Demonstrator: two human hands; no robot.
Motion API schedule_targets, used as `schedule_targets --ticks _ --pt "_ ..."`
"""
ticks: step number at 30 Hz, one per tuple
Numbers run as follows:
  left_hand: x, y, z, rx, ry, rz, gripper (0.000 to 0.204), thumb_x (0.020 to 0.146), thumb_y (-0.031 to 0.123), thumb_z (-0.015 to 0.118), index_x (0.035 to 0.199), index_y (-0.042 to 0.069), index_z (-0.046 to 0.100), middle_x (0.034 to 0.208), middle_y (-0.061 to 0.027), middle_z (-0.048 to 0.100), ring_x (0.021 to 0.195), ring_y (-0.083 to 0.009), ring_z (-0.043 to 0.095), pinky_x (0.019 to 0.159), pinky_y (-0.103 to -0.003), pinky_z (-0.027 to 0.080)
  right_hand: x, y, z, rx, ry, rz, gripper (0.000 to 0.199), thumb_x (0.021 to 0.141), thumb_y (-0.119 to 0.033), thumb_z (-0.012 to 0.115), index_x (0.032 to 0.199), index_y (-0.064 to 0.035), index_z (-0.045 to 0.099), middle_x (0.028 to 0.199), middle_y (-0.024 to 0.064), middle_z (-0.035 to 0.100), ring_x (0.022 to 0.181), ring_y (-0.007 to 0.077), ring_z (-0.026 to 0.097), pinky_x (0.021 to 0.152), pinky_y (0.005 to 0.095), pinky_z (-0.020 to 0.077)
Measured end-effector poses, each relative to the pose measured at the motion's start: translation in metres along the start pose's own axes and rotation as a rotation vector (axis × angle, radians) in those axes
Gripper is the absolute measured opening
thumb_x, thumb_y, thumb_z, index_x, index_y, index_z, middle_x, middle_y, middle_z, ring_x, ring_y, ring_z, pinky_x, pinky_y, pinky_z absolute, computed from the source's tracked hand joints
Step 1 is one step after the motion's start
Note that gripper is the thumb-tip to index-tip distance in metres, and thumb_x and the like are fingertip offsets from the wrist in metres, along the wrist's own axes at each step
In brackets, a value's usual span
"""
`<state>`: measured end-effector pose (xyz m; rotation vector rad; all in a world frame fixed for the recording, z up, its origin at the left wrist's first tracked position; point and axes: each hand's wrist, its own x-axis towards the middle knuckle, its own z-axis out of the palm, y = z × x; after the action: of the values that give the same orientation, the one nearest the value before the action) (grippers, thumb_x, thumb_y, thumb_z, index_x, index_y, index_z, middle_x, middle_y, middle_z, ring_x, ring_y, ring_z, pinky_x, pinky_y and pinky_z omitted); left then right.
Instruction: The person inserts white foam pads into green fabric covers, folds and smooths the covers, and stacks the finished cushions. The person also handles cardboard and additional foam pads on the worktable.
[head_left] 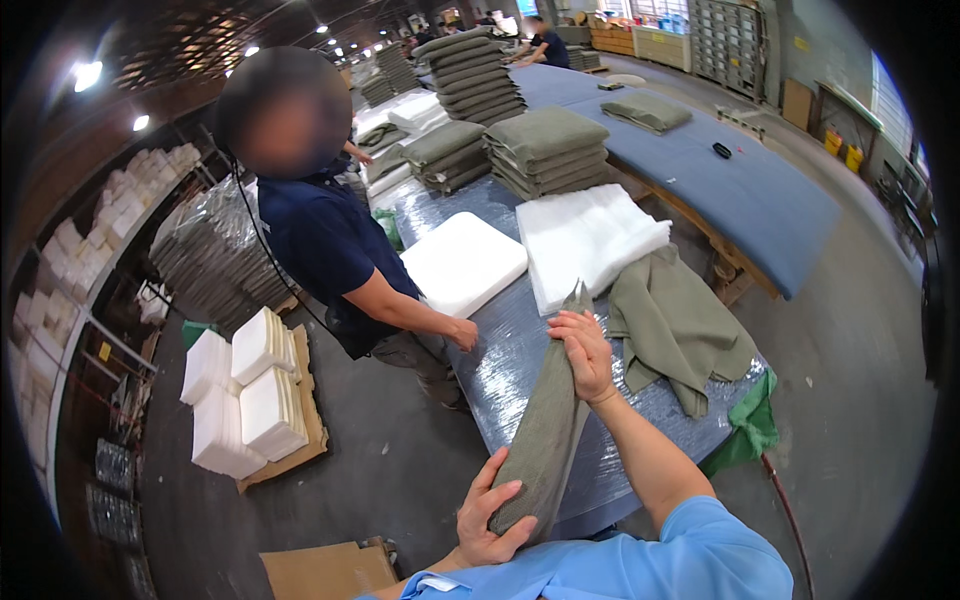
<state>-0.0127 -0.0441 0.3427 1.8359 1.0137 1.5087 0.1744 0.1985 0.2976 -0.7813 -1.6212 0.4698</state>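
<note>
A grey-green fabric cover (543,437) is stretched lengthwise in front of me, gathered into a long narrow fold over the table's near edge. My right hand (583,352) grips it close to its pointed far end. Lower down, near my body, my left hand (490,515) holds the wider near end, thumb and fingers around it. To the right of my right hand, a second grey-green cover (680,325) lies crumpled. Just beyond it are stacked sheets of white fluffy batting (590,240). A white foam cushion pad (465,262) lies flat to their left.
A co-worker in a dark shirt (320,230) stands at the table's left side, one hand on its edge. Folded grey-green covers (548,150) are piled farther back. White foam blocks (270,375) sit on cardboard at left. A blue-topped table (740,180) runs along the right.
</note>
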Motion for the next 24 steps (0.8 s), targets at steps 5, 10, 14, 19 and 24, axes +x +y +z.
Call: schedule_targets --ticks 5,10,14,19,24 --pt "-0.003 0.014 0.038 0.087 0.165 0.016 0.047 0.090 0.019 0.080 0.130 0.001 0.063 0.152 -0.0391 0.044 0.138 -0.0449 0.053 0.110 -0.046 0.047 0.011 0.009 0.001 0.101 -0.124 -0.015 0.029 0.100 -0.021 0.052 0.106 -0.0072 0.077 0.122 0.0081 0.075 0.129 0.0281 0.061 0.120 0.0487 0.0285" --pt "-0.018 0.026 0.065 -0.010 0.238 -0.106 0.040 0.096 0.025 0.073 0.127 0.001 0.065 0.157 -0.0337 0.040 0.146 -0.0405 0.044 0.119 -0.048 0.034 0.009 0.010 -0.007 0.149 -0.192 -0.060 0.026 0.099 -0.019 0.055 0.109 -0.0065 0.076 0.125 0.0093 0.073 0.130 0.0295 0.061 0.119 0.0474 0.0322" --pt "-0.010 0.043 0.067 0.013 0.093 -0.278 0.053 0.095 0.028 0.070 0.139 0.002 0.059 0.163 -0.0280 0.036 0.152 -0.0366 0.036 0.123 -0.049 0.026 0.013 0.030 -0.018 0.078 -0.040 -0.014 0.035 0.093 -0.026 0.068 0.123 -0.0061 0.071 0.127 0.0158 0.070 0.128 0.0345 0.061 0.113 0.0456 0.0410" --pt "-0.004 0.044 0.060 -0.320 0.015 -0.545 0.077 0.091 0.023 0.068 0.159 0.002 0.039 0.170 -0.0203 0.027 0.157 -0.0294 0.027 0.126 -0.042 0.020 0.022 0.071 -0.013 0.252 0.007 0.506 0.059 0.092 -0.040 0.076 0.139 -0.0079 0.061 0.130 0.0181 0.068 0.123 0.0298 0.063 0.106 0.0416 0.0462" --pt "0.002 0.008 0.068 -0.515 0.047 -0.674 0.101 0.095 0.057 0.064 0.165 -0.002 0.020 0.170 -0.0171 0.025 0.157 -0.0269 0.024 0.127 -0.039 0.016 0.006 0.094 0.000 0.566 -0.135 0.715 0.057 0.103 -0.050 0.062 0.128 0.0007 0.067 0.112 0.0129 0.072 0.103 0.0194 0.065 0.095 0.0324 0.0490"
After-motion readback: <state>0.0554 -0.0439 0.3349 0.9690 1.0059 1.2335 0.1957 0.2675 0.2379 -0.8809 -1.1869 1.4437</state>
